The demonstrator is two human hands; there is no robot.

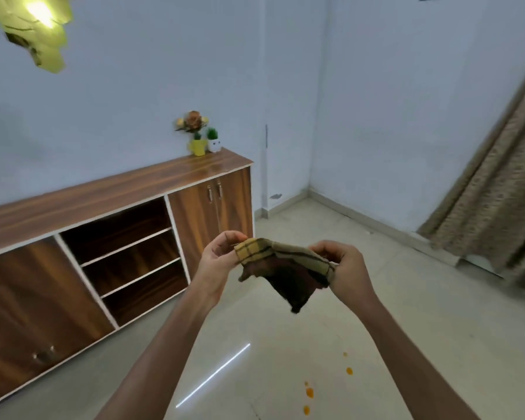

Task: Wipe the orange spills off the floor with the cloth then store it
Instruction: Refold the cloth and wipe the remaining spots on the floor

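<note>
A brown and yellow checked cloth [287,269] hangs in the air between my two hands, folded over with a corner drooping down. My left hand [222,257] pinches its left yellow corner. My right hand [343,265] pinches its right edge. Several orange spills [309,391] dot the pale tiled floor [422,328] below and in front of me, with one drop [349,371] further right and another [306,409] near the bottom edge.
A long wooden cabinet [103,195] runs along the left wall, with open shelves [128,253] in its middle and closed doors on either side. Small potted plants [199,140] stand on its top. A patterned curtain [497,192] hangs at the right.
</note>
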